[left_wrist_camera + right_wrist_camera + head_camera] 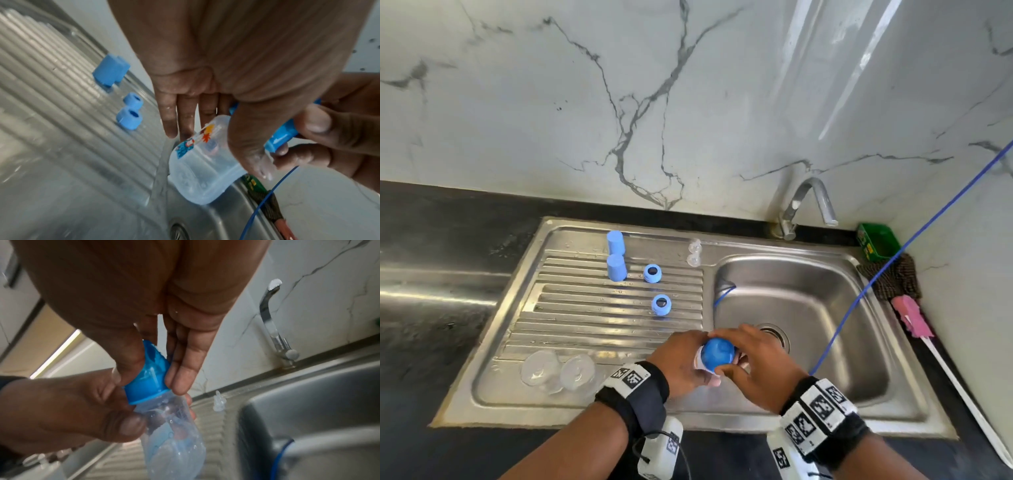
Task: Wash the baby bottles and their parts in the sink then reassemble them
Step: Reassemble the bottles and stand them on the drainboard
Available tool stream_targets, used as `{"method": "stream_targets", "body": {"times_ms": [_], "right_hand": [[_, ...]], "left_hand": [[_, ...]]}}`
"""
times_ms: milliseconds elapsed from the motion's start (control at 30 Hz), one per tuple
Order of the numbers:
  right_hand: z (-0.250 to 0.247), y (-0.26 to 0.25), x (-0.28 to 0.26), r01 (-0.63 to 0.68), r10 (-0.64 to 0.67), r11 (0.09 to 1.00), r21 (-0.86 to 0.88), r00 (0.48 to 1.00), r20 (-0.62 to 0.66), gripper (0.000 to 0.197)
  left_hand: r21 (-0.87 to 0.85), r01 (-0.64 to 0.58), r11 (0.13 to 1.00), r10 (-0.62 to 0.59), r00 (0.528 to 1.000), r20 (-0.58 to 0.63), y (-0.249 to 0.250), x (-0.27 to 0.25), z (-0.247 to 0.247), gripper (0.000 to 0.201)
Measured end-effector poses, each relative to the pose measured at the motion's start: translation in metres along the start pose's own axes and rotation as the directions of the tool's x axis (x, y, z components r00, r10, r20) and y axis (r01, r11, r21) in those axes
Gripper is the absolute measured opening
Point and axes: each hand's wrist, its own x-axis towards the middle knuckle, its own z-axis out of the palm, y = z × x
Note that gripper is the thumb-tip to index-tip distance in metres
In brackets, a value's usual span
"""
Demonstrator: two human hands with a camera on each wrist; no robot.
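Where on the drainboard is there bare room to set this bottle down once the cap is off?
The ribbed middle of the drainboard is bare, left of the two blue rings and below the blue caps. The near left corner is crowded by two clear bottles; the far edge by the basin holds clear teats.

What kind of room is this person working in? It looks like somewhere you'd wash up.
Most likely a home kitchen. A stainless steel sink with a ribbed draining board is set into a dark countertop, a tap stands behind it against a marble-patterned wall, and a pink brush lies beside the sink.
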Motion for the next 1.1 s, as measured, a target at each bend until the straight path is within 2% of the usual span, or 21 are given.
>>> {"method": "stream_targets", "body": {"times_ms": [200,333,400,467,567,667,767,867,933,1100], "right_hand": [[-0.043,-0.017,0.019,0.161,-0.156,0.987,0.02,0.975,-0.16,0.049],[-0.049,-0.037,0.04,0.197,-0.192,0.98,-0.002,0.953,-0.236,0.048],[-0.047,-0.051,0.049,0.217,-0.21,0.976,0.01,0.954,-0.216,0.048],[-0.044,-0.066,0.058,0.266,-0.252,0.963,0.051,0.949,-0.188,0.06],[-0.044,-0.081,0.073,0.282,-0.253,0.949,0.144,0.949,-0.191,0.077],[-0.038,-0.094,0.092,0.224,-0.182,0.957,0.184,0.959,-0.219,0.069],[-0.023,-0.101,0.11,0.17,-0.136,0.97,0.175,0.972,-0.193,0.059],[-0.002,-0.107,0.128,0.113,-0.079,0.977,0.181,0.98,-0.182,0.05],[0.015,-0.112,0.14,0.063,-0.026,0.981,0.182,0.98,-0.199,0.047],[0.045,-0.113,0.148,-0.069,0.104,0.983,0.171,0.974,-0.203,0.023]], "left_hand": [[-0.014,-0.037,0.999,0.034,0.982,-0.188,0.034,-0.01,-0.027,0.047],[0.055,-0.006,0.998,0.024,0.948,-0.318,0.046,-0.028,-0.043,0.028],[0.041,0.017,0.999,-0.001,0.934,-0.357,0.046,-0.042,-0.055,0.032],[0.0,0.027,1.0,-0.025,0.913,-0.407,0.038,-0.055,-0.072,0.041],[-0.064,0.033,0.997,-0.06,0.866,-0.496,0.017,-0.07,-0.11,0.049],[-0.074,0.046,0.996,-0.08,0.814,-0.575,-0.011,-0.077,-0.161,0.054],[-0.093,0.102,0.99,-0.138,0.78,-0.61,-0.046,-0.073,-0.212,0.055],[-0.121,0.157,0.98,-0.198,0.771,-0.605,-0.095,-0.055,-0.255,0.058],[-0.123,0.181,0.976,-0.218,0.783,-0.583,-0.134,-0.034,-0.28,0.059],[-0.123,0.226,0.966,-0.256,0.793,-0.553,-0.203,0.026,-0.302,0.057]]}}
